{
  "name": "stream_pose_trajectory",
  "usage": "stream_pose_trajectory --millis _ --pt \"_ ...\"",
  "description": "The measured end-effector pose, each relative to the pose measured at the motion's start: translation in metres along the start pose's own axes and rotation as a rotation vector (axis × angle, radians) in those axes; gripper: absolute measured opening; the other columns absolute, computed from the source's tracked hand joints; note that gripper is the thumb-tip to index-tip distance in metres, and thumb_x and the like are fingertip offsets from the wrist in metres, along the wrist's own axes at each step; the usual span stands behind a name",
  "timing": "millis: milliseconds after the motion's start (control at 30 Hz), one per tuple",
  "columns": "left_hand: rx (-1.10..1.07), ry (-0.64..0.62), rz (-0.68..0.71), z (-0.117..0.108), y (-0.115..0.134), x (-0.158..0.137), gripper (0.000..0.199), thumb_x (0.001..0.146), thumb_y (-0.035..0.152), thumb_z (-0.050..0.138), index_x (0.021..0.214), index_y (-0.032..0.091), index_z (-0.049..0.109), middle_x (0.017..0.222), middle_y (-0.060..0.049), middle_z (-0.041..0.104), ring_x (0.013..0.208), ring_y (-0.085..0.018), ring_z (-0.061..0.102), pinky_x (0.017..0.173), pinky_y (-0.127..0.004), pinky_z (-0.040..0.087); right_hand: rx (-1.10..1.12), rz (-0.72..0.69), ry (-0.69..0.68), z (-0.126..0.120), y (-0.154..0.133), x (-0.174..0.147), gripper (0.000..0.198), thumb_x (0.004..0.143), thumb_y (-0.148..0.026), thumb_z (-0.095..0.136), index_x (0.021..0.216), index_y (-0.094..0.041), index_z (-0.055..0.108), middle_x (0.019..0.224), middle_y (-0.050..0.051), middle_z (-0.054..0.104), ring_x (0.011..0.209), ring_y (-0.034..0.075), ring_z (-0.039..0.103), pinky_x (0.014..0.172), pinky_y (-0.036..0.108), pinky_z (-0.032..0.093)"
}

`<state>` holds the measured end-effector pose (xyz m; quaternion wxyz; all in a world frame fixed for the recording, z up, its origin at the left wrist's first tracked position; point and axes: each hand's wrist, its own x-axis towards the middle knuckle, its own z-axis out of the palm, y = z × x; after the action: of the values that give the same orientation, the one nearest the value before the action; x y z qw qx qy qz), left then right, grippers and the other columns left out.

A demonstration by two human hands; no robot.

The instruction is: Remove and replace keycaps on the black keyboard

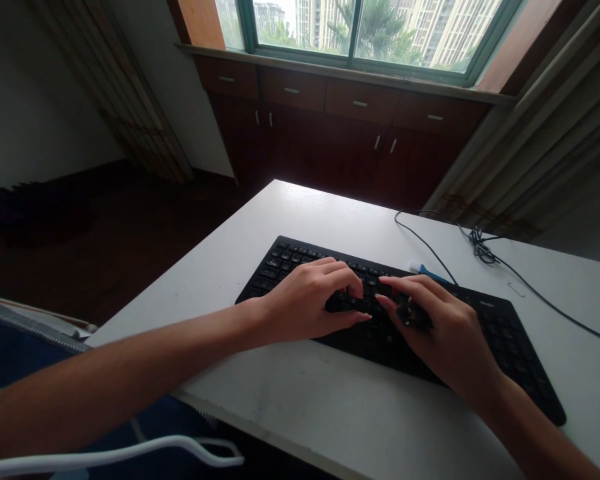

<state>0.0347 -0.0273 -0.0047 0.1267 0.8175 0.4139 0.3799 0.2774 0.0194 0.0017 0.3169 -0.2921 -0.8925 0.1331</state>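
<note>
A black keyboard [485,333] lies at a slant on the white table, and both hands are over its middle. My left hand [310,300] has its fingers curled, with thumb and forefinger close around something small and dark that blends into the keys. Facing it, my right hand [445,327] is bent, its thumb and forefinger tips near the left fingertips. Small black pieces [413,315] with pale specks show in the curl of the right hand; they look like keycaps, but are too dark to be sure. The keys under both hands are partly hidden.
Behind the keyboard lies a small blue-and-white tool [427,271]. A black cable [483,247], bundled in a knot, runs across the right of the white table [325,207]. A thin bent wire [516,289] lies near it. Low at left is a white curved bar [145,448].
</note>
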Motion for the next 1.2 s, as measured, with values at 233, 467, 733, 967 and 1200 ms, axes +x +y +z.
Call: stream_pose_trajectory --millis 233,467,733,967,1200 --pt "-0.003 -0.01 0.007 -0.001 0.0011 0.0006 0.018 0.089 0.028 0.076 0.097 0.019 0.063 0.093 -0.002 0.071 0.085 -0.017 0.063 0.078 -0.029 0.051 0.015 0.009 -0.051 -0.0004 0.0039 -0.0029 0.045 0.087 -0.008 0.064 0.127 -0.028 0.065 0.119 0.005 0.07 0.1 0.022 0.07 0.084 0.035 0.058" --pt "-0.011 -0.021 0.002 -0.0004 0.0014 -0.0006 0.018 0.093 0.021 0.068 0.11 0.019 0.067 0.101 -0.004 0.073 0.091 -0.018 0.066 0.083 -0.031 0.054 0.003 0.019 -0.046 -0.0005 0.0024 -0.0032 0.04 0.089 -0.008 0.066 0.125 -0.025 0.063 0.113 0.004 0.071 0.089 0.019 0.069 0.082 0.031 0.057" --pt "-0.046 -0.051 -0.051 -0.0025 0.0031 0.0005 0.022 0.095 0.018 0.065 0.116 0.019 0.069 0.109 -0.003 0.073 0.098 -0.016 0.067 0.086 -0.028 0.054 0.001 -0.012 -0.008 0.0005 0.0026 -0.002 0.025 0.092 -0.025 0.072 0.116 -0.024 0.064 0.106 0.003 0.071 0.084 0.016 0.068 0.075 0.028 0.054" --pt "-0.054 -0.053 -0.042 -0.0022 0.0016 0.0005 0.022 0.095 0.018 0.066 0.116 0.019 0.071 0.108 -0.005 0.072 0.098 -0.017 0.067 0.085 -0.028 0.054 0.011 -0.04 -0.009 0.0009 0.0018 -0.0006 0.025 0.091 -0.023 0.075 0.114 -0.023 0.065 0.106 0.003 0.071 0.084 0.015 0.068 0.075 0.027 0.054" --pt "-0.03 -0.066 -0.051 -0.0017 0.0007 0.0001 0.022 0.097 0.021 0.066 0.119 0.02 0.07 0.11 -0.004 0.074 0.099 -0.018 0.067 0.087 -0.03 0.054 0.032 -0.077 -0.026 0.0005 0.0025 -0.0025 0.043 0.089 -0.007 0.068 0.128 -0.024 0.065 0.115 0.003 0.071 0.095 0.017 0.069 0.083 0.027 0.056"
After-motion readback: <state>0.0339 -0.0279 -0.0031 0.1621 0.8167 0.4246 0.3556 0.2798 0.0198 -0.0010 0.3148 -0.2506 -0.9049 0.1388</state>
